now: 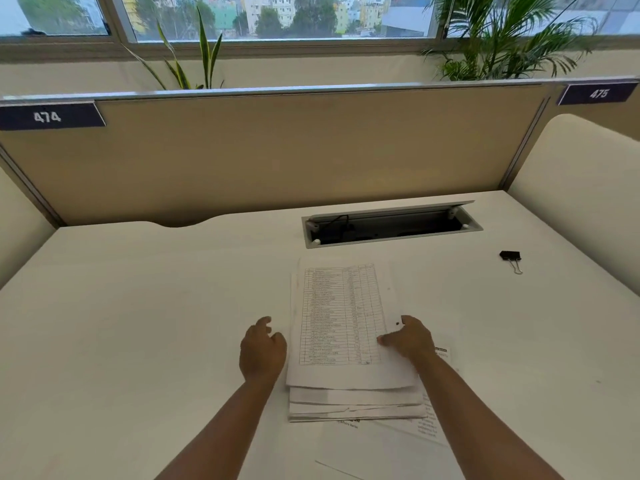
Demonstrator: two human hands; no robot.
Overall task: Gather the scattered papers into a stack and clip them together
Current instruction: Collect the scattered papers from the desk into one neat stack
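A loose stack of white papers (pixel 341 317) lies in the middle of the white desk, its top sheet printed with a table. Lower sheets stick out unevenly at the near edge and to the right. My right hand (pixel 410 339) rests on the stack's right edge, thumb on the top sheet and fingers under or beside it. My left hand (pixel 261 348) hovers just left of the stack, fingers curled and apart, holding nothing. A black binder clip (pixel 510 258) with silver handles lies alone at the far right of the desk.
An open cable tray (pixel 391 225) is cut into the desk (pixel 138 306) behind the papers. A beige partition (pixel 277 150) closes the back, with padded side screens left and right. Another sheet (pixel 363 452) lies flat near the front edge.
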